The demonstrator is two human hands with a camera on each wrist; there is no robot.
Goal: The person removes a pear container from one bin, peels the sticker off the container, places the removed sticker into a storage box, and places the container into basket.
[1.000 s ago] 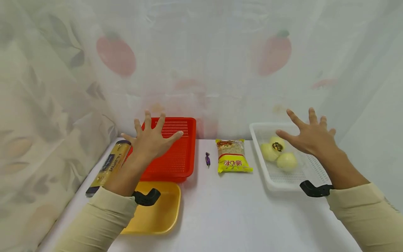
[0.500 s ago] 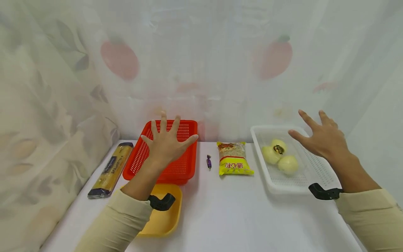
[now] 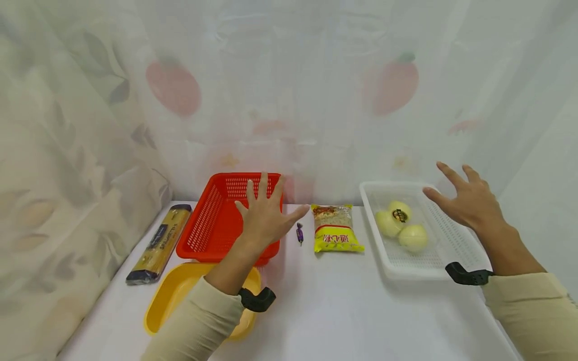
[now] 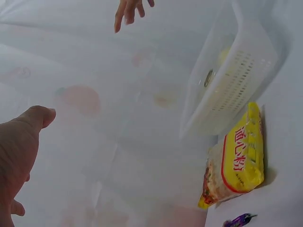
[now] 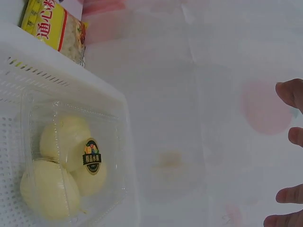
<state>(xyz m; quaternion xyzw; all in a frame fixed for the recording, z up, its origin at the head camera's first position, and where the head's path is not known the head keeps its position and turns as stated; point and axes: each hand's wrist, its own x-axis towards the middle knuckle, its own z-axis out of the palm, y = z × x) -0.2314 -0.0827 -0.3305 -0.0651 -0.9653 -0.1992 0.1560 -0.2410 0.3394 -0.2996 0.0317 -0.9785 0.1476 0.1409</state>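
My left hand hovers with spread fingers over the right side of a red basket, holding nothing. Close to its thumb on the table lie a small purple wrapped candy and a yellow-labelled bag of pasta. My right hand, also spread and holding nothing, is raised over the right part of a white basket. In that basket sits a clear plastic box with three pale yellow round fruits and a dark label.
A long spaghetti pack lies at the left beside the curtain. In front of the red basket stands a yellow tray, partly hidden by my left forearm. A sheet with strawberry prints hangs behind the white table.
My left hand has moved right, from over the red basket's left part towards the candy. The right hand has shifted slightly to the right. The objects on the table stay put.
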